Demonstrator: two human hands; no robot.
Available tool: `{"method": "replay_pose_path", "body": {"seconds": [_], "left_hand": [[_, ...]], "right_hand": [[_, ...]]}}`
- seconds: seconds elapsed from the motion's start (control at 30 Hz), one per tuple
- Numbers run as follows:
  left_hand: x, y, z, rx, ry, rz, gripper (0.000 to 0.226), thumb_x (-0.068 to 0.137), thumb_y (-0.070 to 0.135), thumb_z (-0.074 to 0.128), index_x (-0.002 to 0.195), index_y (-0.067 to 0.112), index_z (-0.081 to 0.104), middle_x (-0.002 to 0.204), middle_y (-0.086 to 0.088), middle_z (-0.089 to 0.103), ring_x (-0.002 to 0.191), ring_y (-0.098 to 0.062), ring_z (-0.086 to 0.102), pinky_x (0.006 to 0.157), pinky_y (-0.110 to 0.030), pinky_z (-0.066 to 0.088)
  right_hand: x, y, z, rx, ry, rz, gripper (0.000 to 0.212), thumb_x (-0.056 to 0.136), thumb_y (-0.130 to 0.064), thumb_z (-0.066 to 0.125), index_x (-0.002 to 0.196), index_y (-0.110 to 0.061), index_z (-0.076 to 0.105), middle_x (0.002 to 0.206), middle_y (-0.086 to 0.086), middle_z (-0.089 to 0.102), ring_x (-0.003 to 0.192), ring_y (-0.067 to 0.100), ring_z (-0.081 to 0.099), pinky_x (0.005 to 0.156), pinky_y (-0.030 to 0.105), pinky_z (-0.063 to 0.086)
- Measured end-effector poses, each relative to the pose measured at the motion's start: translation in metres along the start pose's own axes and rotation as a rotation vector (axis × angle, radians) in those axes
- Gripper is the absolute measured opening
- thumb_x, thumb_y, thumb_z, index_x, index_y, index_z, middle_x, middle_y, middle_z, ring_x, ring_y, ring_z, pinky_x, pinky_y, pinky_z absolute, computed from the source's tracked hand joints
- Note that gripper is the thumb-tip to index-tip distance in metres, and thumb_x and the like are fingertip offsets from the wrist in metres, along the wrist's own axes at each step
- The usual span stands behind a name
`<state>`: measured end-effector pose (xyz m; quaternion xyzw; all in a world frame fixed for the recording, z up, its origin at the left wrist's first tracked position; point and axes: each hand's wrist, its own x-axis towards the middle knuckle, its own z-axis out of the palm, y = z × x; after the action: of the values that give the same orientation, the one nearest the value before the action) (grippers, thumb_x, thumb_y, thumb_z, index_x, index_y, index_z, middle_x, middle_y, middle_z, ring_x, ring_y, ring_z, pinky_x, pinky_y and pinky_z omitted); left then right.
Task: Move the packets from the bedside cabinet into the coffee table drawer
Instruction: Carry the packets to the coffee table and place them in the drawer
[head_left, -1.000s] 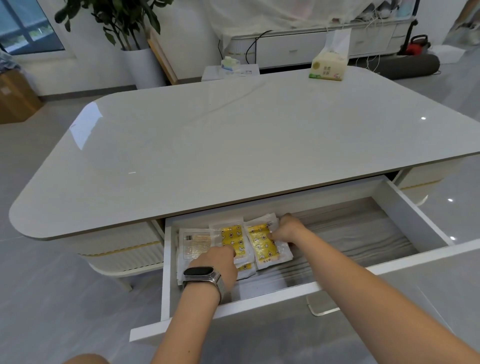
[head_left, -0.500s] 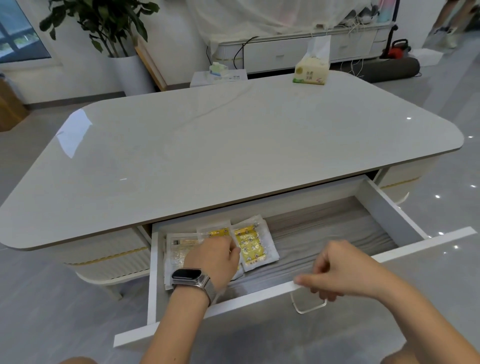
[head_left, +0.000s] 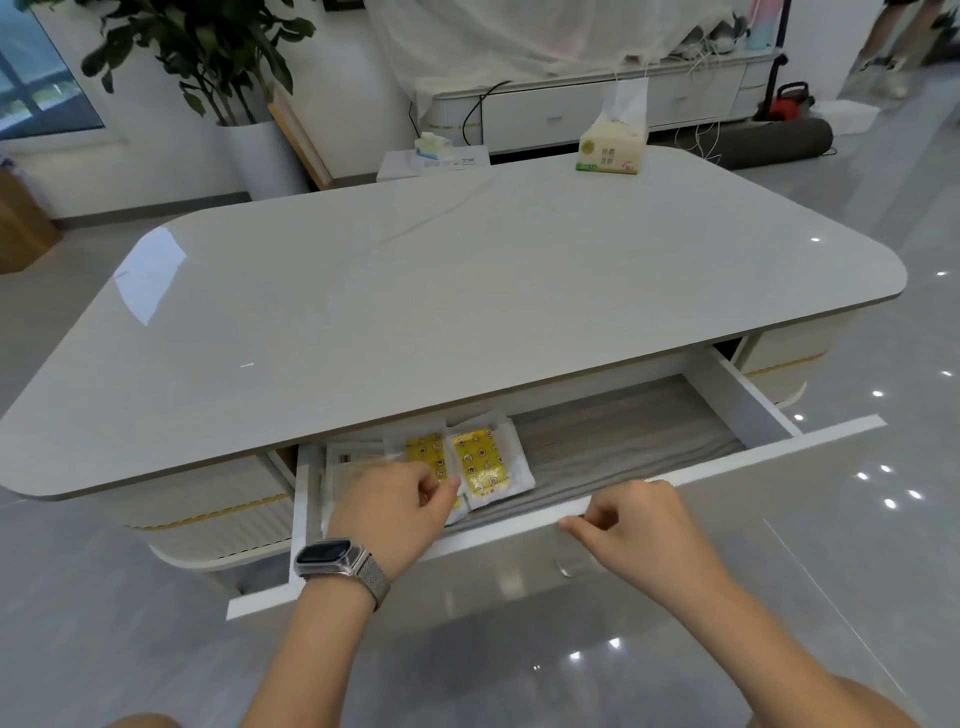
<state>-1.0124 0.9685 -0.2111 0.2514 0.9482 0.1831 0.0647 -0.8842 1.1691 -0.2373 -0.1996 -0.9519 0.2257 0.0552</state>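
Note:
Several clear packets (head_left: 485, 460) with yellow printed contents lie flat at the left end of the open coffee table drawer (head_left: 748, 397). My left hand (head_left: 395, 509), with a watch on its wrist, hovers over the nearest packets at the drawer's front edge. Its fingers are loosely curled and hold nothing. My right hand (head_left: 634, 519) grips the top of the white drawer front (head_left: 737, 460), fingers inside and thumb outside, just above the clear handle (head_left: 571, 564). The left hand hides some packets. The bedside cabinet is out of view.
The glossy white coffee table (head_left: 467, 291) spans the view, with a tissue pack (head_left: 613, 148) at its far edge. Behind stand a potted plant (head_left: 208, 57), a low white TV cabinet (head_left: 571, 114) and a person's legs at the top right. Grey floor surrounds the table.
My right hand left the packets and took hold of the drawer front. The left hand drew back to the front edge. The drawer has slid partly in under the tabletop.

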Motion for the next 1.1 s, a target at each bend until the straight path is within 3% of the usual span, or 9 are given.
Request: {"method": "replay_pose_path", "body": {"seconds": [0.13,0.23,0.33,0.53,0.63,0.73,0.9,1.0,1.1], "left_hand": [[-0.002,0.003,-0.005,0.007,0.009,0.010,0.047,0.093,0.051,0.045,0.058,0.021,0.049,0.055,0.003,0.053,0.055,-0.012,0.051,0.049,-0.024,0.035],[-0.002,0.002,-0.006,-0.029,0.009,0.028,0.055,0.091,0.056,0.043,0.060,0.013,0.058,0.059,-0.002,0.065,0.056,-0.016,0.062,0.058,-0.034,0.054],[0.000,0.001,-0.006,-0.027,-0.019,0.034,0.055,0.090,0.058,0.043,0.066,0.014,0.065,0.064,0.000,0.070,0.058,-0.014,0.066,0.064,-0.037,0.057],[0.006,-0.002,0.004,0.077,-0.109,0.044,0.034,0.091,0.055,0.044,0.072,0.031,0.060,0.072,0.012,0.064,0.070,-0.006,0.061,0.065,-0.026,0.053],[0.009,-0.011,0.013,0.080,-0.163,0.015,0.025,0.092,0.050,0.046,0.084,0.033,0.061,0.083,0.012,0.063,0.080,-0.010,0.062,0.074,-0.030,0.054],[0.012,-0.020,0.020,0.064,-0.175,-0.010,0.025,0.093,0.045,0.047,0.096,0.028,0.065,0.088,0.009,0.063,0.085,-0.014,0.063,0.079,-0.033,0.055],[0.015,-0.027,0.027,0.029,-0.184,-0.031,0.023,0.094,0.042,0.047,0.105,0.028,0.063,0.103,0.008,0.065,0.091,-0.012,0.063,0.081,-0.033,0.054],[0.017,-0.027,0.026,0.022,-0.162,-0.017,0.029,0.094,0.042,0.046,0.117,0.029,0.059,0.115,0.007,0.062,0.100,-0.013,0.061,0.084,-0.031,0.052],[0.019,-0.027,0.025,0.026,-0.149,-0.002,0.031,0.095,0.042,0.044,0.121,0.029,0.056,0.120,0.006,0.059,0.105,-0.014,0.058,0.086,-0.031,0.051]], "right_hand": [[0.006,0.001,0.020,0.027,0.085,-0.085,0.027,0.086,-0.046,0.062,0.078,-0.022,0.071,0.079,-0.008,0.069,0.081,0.012,0.064,0.072,0.030,0.051],[0.006,0.001,0.027,0.045,0.080,-0.129,0.021,0.083,-0.037,0.068,0.097,-0.021,0.069,0.095,-0.009,0.065,0.094,0.011,0.060,0.082,0.024,0.048],[0.014,0.001,0.028,0.019,0.081,-0.164,0.023,0.085,-0.031,0.067,0.104,-0.020,0.066,0.102,-0.007,0.063,0.101,0.012,0.057,0.087,0.023,0.045],[0.041,-0.011,0.026,-0.008,0.031,-0.113,0.030,0.092,-0.032,0.058,0.120,-0.021,0.059,0.117,-0.006,0.060,0.109,0.012,0.055,0.091,0.025,0.046],[0.051,-0.015,0.033,0.003,-0.063,-0.051,0.040,0.093,-0.029,0.056,0.131,-0.021,0.047,0.128,-0.003,0.058,0.112,0.018,0.057,0.089,0.030,0.048],[0.055,-0.018,0.050,0.054,-0.160,0.000,0.049,0.094,-0.020,0.050,0.139,-0.024,0.032,0.122,0.006,0.060,0.098,0.026,0.062,0.078,0.038,0.053],[0.064,-0.028,0.066,0.197,-0.232,0.073,0.066,0.091,-0.002,0.044,0.146,-0.022,0.012,0.069,0.003,0.052,0.054,0.018,0.048,0.046,0.029,0.034],[0.079,-0.033,0.068,0.191,-0.258,0.099,0.071,0.090,-0.001,0.045,0.147,-0.019,0.006,0.102,0.030,0.060,0.049,0.015,0.044,0.042,0.024,0.026],[0.093,-0.034,0.070,0.173,-0.276,0.097,0.075,0.089,-0.002,0.046,0.148,-0.019,0.002,0.126,0.035,0.051,0.052,0.016,0.045,0.044,0.023,0.027]]}}
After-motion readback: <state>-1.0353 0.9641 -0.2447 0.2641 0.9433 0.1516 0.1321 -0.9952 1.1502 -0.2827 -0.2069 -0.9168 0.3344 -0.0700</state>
